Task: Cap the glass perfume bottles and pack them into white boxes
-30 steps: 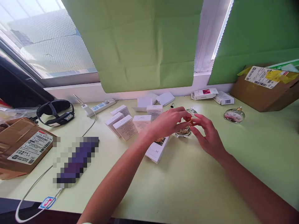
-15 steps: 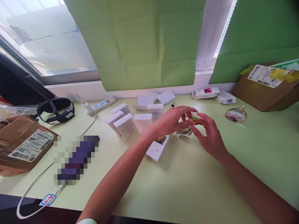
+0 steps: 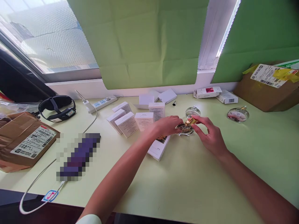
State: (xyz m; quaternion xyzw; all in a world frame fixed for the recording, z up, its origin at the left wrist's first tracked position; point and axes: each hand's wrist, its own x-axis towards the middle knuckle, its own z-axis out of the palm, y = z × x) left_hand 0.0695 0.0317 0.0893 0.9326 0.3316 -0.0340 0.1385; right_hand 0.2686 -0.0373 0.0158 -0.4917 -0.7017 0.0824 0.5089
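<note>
At the far left of the pale green table (image 3: pixel 187 186) a taped cardboard parcel (image 3: pixel 23 143) is seen, with a black headband device (image 3: pixel 57 107) behind it and a white power strip (image 3: pixel 102 102) further along by the window sill. A cluster of small white boxes (image 3: pixel 130 119) is stood upright near the middle, and one flat white box (image 3: pixel 160 147) is laid beneath the left wrist. The left hand (image 3: pixel 167 126) is rested with its fingers curled against the left side of a round glass bottle (image 3: pixel 185 130) lying on the table. The bottle's gold cap (image 3: pixel 191 121) is pinched between thumb and forefinger of the right hand (image 3: pixel 209 135); whether the cap is seated on the neck cannot quite be told. A second glass bottle (image 3: pixel 192 111) is stood just behind, a third one (image 3: pixel 237 114) well apart to the right, and a large brown carton (image 3: pixel 263 93) is placed at the far right.
</note>
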